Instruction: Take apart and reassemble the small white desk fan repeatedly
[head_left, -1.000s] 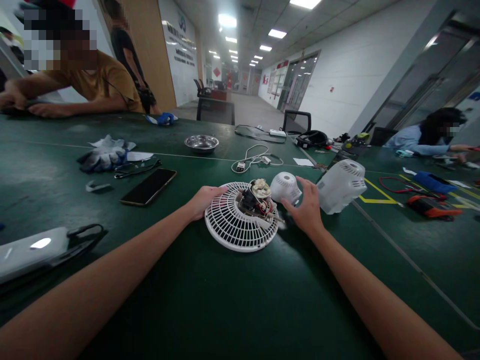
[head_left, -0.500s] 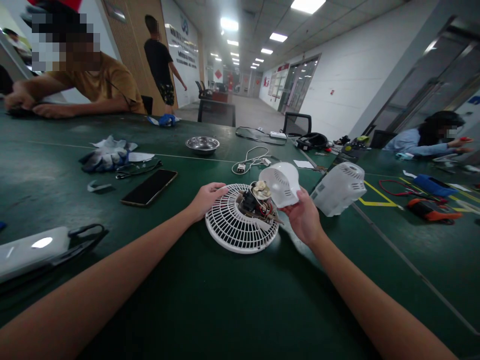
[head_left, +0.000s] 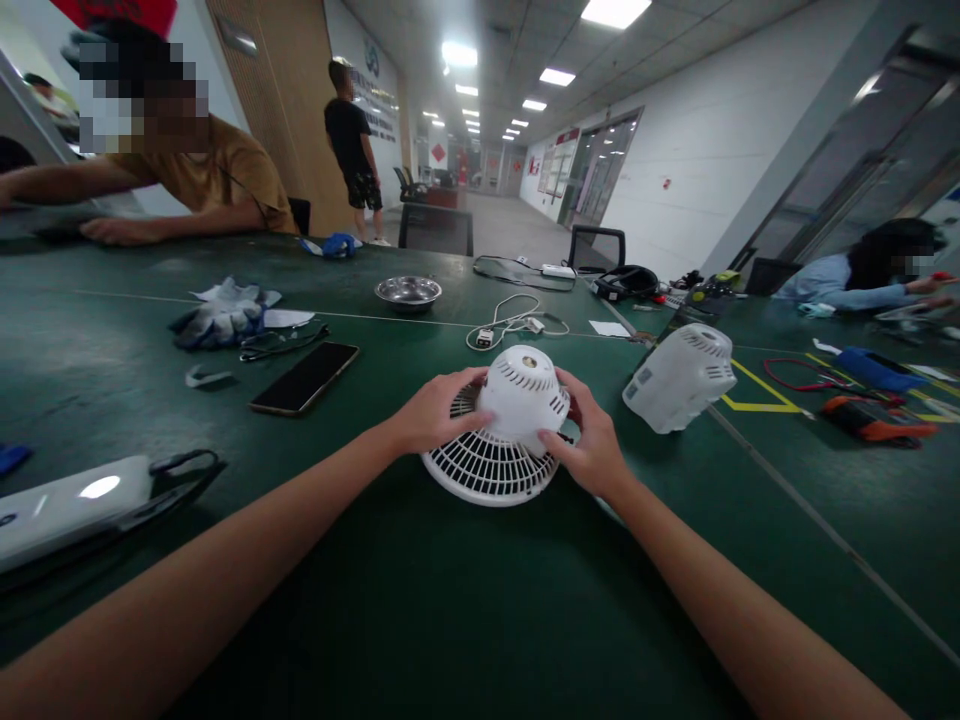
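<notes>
A white fan motor cover (head_left: 523,392) with vent slots sits over the middle of a round white fan grille (head_left: 487,478), which lies flat on the green table. My left hand (head_left: 441,408) grips the cover's left side, thumb in front and fingers behind. On the opposite side my right hand (head_left: 592,432) holds the cover the same way. The motor and wires beneath it are hidden. Right of the grille stands a tilted, translucent white plastic housing (head_left: 681,380). A white cable with a plug (head_left: 495,335) lies behind the grille.
A phone (head_left: 306,378), grey-blue gloves (head_left: 225,315) and a white device (head_left: 75,510) lie to the left. A metal bowl (head_left: 409,292) stands farther back. On the right are an orange-black meter (head_left: 874,418) and a blue case (head_left: 879,368). Co-workers sit at both sides.
The cover has moved left from beside the exposed motor to over it, now upright. My left hand has gone from the grille's rim to the cover. A standing person behind has shifted right.
</notes>
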